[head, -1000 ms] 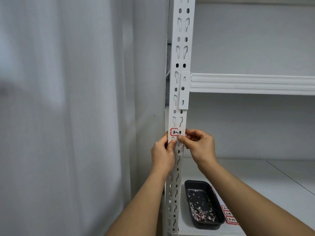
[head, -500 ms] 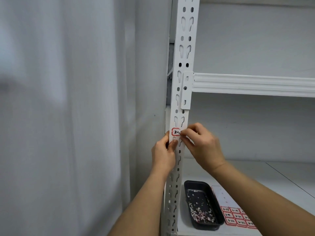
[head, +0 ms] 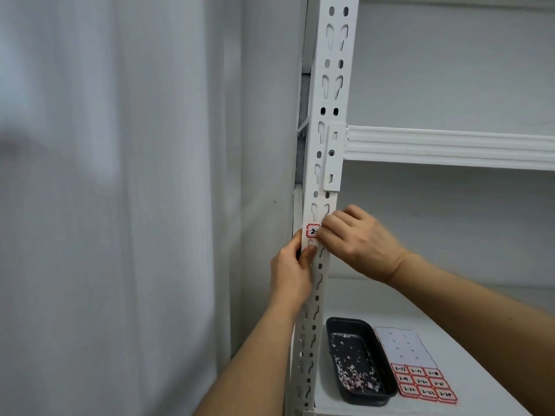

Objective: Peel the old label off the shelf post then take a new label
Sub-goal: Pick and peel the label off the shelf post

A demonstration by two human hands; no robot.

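A tall white perforated metal shelf post [head: 326,145] runs from the top centre of the frame down to the bottom centre, pierced with pairs of keyhole slots and round holes. Just below the middle of the frame, a small red-bordered white paper label with black handwriting [head: 312,230] sits on the post's front face, its right part hidden under fingers. The left hand [head: 290,273] grips the post from the left side just beneath the label, its thumb pressed flat on the front face. The right hand [head: 357,240] comes in from the right, its fingers curled so that the fingertips [head: 322,234] bear on the label's right edge; whether that edge is lifted cannot be told. The two hands are close together, almost touching at the post.

To the right of the post, a white ribbed metal shelf beam [head: 450,147] crosses the upper right of the frame. In the lower right, on the white lower shelf board [head: 468,331], a black rectangular plastic tray [head: 359,360] holds small pink and white paper scraps. Just beside its right side lies a white backing sheet of labels [head: 416,364]; its upper part is bare, and its lower rows carry red-bordered handwritten labels. A pale grey curtain [head: 105,205] fills the left half of the frame.
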